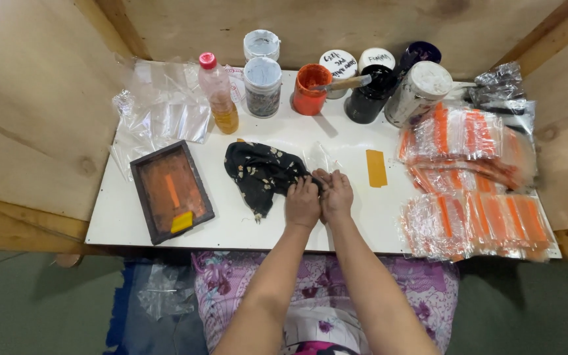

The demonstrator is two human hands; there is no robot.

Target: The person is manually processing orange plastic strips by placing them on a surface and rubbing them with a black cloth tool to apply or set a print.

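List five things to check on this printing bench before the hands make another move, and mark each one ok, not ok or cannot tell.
1. Both hands meet at one spot: left hand and right hand are side by side at the clear plastic bag. Ok.
2. Black floral cloth is off the bag: it lies against the left hand. Cannot tell.
3. Orange paint pot is covered: open, with a stick in it. Not ok.
4. Printing frame lies flat, apart from the hands. Ok.
5. Printed bags are stacked away from the paint pots. Ok.
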